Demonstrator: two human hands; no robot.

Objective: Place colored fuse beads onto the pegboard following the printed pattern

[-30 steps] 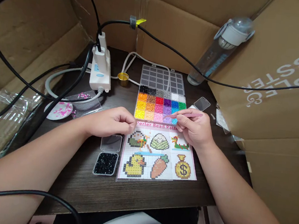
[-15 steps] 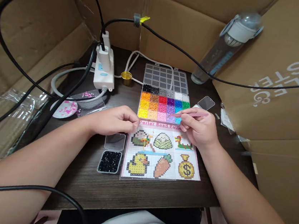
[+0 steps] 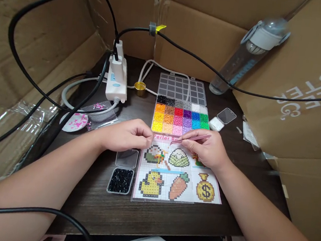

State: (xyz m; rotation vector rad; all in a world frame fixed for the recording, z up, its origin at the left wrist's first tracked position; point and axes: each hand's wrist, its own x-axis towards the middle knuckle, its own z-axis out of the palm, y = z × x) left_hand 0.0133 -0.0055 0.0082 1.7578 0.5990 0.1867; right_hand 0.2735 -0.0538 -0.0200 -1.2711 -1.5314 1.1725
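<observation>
pink tweezers in right hand, over bead pattern sheet

pinching pink tweezers between thumb and fingers of right hand, with tips angled down-left toward sheet's upper part; too small to tell about any bead at the tips. with left hand loosely balled, fingers folded in, at sheet's upper left corner.

on dark wood-look table: bead pattern sheet, flat, with clear pegboard laid over left and middle parts. printed along near row: yellow duck, carrot, money bag. in far row: green-and-white dumpling near tweezer tips, rightmost picture partly behind right hand.

just beyond sheet: bead box, sorted by colour, with gridded lid folded back. left of sheet: case of black beads, with small lid laid back. right of bead box: case of white beads.

farther left: white dish and mesh sheet, both with pink beads, then power strip. between strip and box: gold cup. at back right, by cardboard walls: clear bottle.
</observation>
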